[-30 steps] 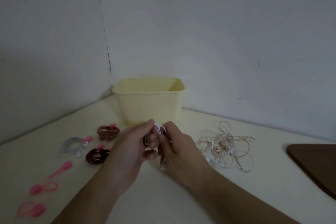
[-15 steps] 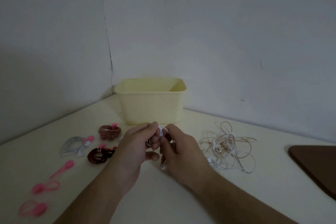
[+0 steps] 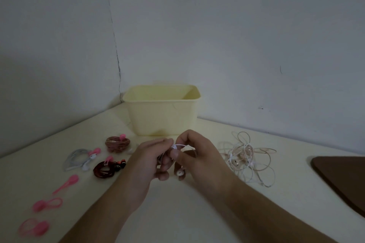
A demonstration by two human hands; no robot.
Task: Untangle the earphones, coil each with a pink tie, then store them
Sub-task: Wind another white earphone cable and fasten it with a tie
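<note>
While the yellow bin [image 3: 162, 116] shows nothing inside, both hands' [image 3: 146, 161] grips pinch white earphones [image 3: 178, 146].

Dim rm, light low & even. Two plain pale grey-white walls [image 3: 217, 35] are seen mtg at a corner approx 11 o'clock, w/ a thin dark crack [image 3: 115, 49] running down it. A small dark mark [image 3: 281, 69] is noted on the rt wall at 2 o'clock. A cream tabletop [image 3: 197, 213] fills the lower half. A dark brown board [image 3: 343, 175] is cut off at 4 o'clock.
</note>
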